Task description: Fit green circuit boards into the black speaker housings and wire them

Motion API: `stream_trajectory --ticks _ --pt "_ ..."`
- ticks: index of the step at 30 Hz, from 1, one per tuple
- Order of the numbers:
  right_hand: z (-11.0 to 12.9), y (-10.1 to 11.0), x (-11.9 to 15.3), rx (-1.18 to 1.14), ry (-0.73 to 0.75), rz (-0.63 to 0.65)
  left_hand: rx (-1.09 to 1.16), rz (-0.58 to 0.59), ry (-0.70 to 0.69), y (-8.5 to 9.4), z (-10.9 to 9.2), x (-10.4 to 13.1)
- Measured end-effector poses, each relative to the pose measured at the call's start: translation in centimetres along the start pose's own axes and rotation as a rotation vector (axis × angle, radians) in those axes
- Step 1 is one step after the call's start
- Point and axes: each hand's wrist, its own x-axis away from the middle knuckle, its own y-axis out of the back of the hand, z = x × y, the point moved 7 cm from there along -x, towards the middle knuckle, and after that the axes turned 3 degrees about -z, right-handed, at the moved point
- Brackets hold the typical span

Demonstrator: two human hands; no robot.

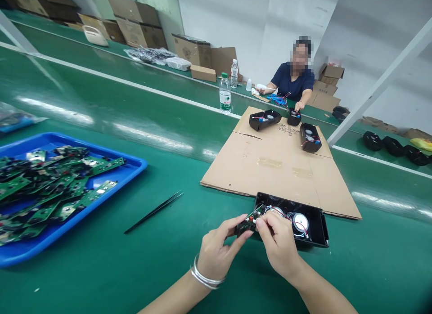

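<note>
A small green circuit board (245, 224) is gripped along its edges by the thumb and fingers of my left hand (219, 246). My right hand (278, 242) is closed in a pinch at a small white connector (254, 221) on the board's right side; its fingertips partly cover it. Just behind both hands lies an open black speaker housing (315, 236), with two round white-backed speakers (300, 223) and thin wires inside. Part of the housing is hidden by my right hand. Left of my hands, black tweezers (153, 212) rest on the green table.
A blue tray (135, 170) piled with circuit boards stands at the left. Beyond the housing, a cardboard sheet (243, 156) carries several black housings (311, 137). A water bottle (225, 96) stands behind it. Across the table sits a person (292, 82), one hand on a housing.
</note>
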Motion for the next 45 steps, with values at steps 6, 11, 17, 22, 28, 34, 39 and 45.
stream_trajectory --ticks 6,11,17,22,28,34,39,45 --pt "-0.3 -0.2 -0.1 0.044 -0.005 0.006 -0.092 -0.027 -0.112 -0.1 -0.9 -0.1" --pt "-0.2 -0.1 -0.1 0.074 -0.016 0.013 -0.021 0.045 0.286 -0.9 1.1 1.3" --pt "-0.4 -0.3 0.0 0.05 -0.047 0.012 0.149 -0.029 0.494 -1.1 2.2 2.8" --pt "-0.3 -0.4 0.0 0.0 -0.049 0.007 0.067 -0.019 0.269 -0.7 1.1 1.8" --pt "0.0 -0.2 0.0 0.029 -0.018 0.002 0.007 -0.011 0.069 -0.4 0.0 0.7" --pt "-0.3 -0.1 0.0 0.069 -0.022 -0.011 -0.064 -0.021 -0.09 -0.4 -0.9 0.4" --pt "0.3 -0.1 0.4 0.116 0.066 -0.057 -0.015 0.051 0.31 -0.8 1.8 1.3" --pt "-0.6 -0.7 0.2 0.036 -0.018 -0.011 0.097 0.105 0.503 -0.9 3.8 1.8"
